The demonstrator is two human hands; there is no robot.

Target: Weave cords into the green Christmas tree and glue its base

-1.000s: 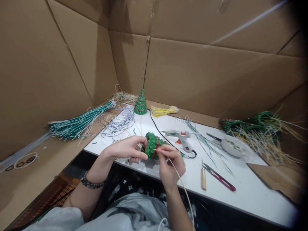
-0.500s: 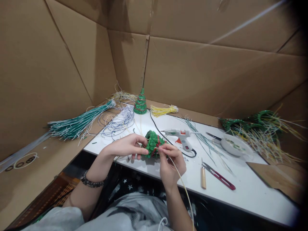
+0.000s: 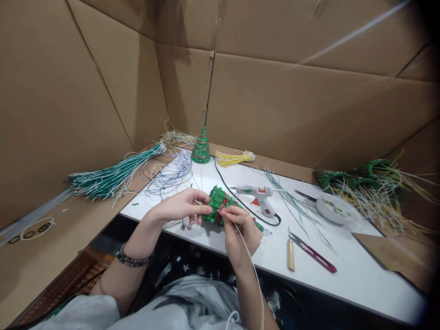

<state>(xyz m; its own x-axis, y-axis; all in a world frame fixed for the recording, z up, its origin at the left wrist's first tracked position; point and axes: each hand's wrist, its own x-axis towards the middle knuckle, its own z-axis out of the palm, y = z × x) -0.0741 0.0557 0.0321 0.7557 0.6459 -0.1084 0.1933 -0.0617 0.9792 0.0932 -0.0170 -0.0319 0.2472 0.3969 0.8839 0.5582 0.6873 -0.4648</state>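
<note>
A green beaded Christmas tree (image 3: 216,198) with red trim lies on its side near the table's front edge, its tip toward the right. My left hand (image 3: 187,206) is closed on the tree's wide base end, thumb at the front; some of its fingers are hidden behind the beads. Against the red trim, my right hand (image 3: 242,229) pinches a thin pale wire (image 3: 252,261) close to its end. The rest of that wire trails down past my right wrist toward my lap.
A finished-looking beaded tree (image 3: 200,149) stands at the back. A glue gun (image 3: 261,197), a wooden-handled awl (image 3: 290,254), red thread snips (image 3: 314,252) and a white bowl (image 3: 333,208) lie to the right. Green wire bundles (image 3: 113,176) lie left. Cardboard walls (image 3: 275,105) surround the table.
The beaded tree has turned a little, and its tip now shows to the right of my right hand. My right hand has shifted slightly left and down with the wire.
</note>
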